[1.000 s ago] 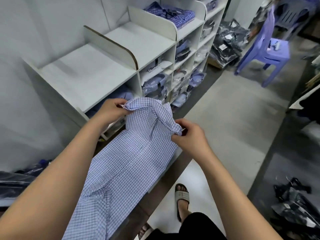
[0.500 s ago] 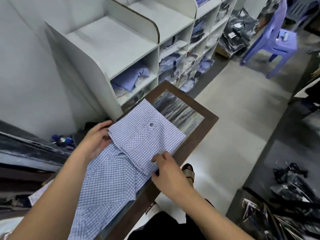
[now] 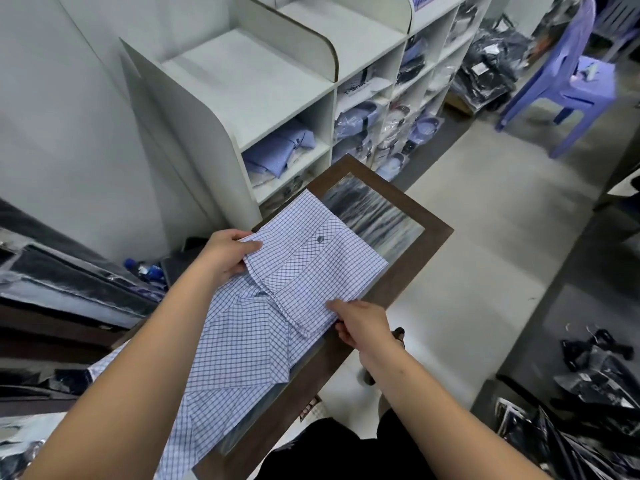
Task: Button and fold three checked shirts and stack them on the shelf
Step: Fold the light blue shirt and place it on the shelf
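Note:
A blue-and-white checked shirt (image 3: 273, 306) lies lengthwise on a brown-framed table (image 3: 415, 247), its far part folded over with a small dark logo facing up. My left hand (image 3: 227, 252) pinches the left edge of that folded part. My right hand (image 3: 360, 322) pinches its near right corner. The white shelf unit (image 3: 252, 81) stands just beyond the table, its top compartment bare. Another folded blue checked shirt (image 3: 424, 0) shows on a farther shelf top.
Lower cubbies hold bagged and folded shirts (image 3: 277, 154). A purple plastic chair (image 3: 571, 84) stands at the far right on the grey floor. Black bagged garments (image 3: 595, 386) lie at the right and on the left bench (image 3: 69, 282).
The shirt, held up by its collar a second ago, has come down onto the table with its upper part folded over. Both hands now pinch the fold's edges; the view has tilted downward.

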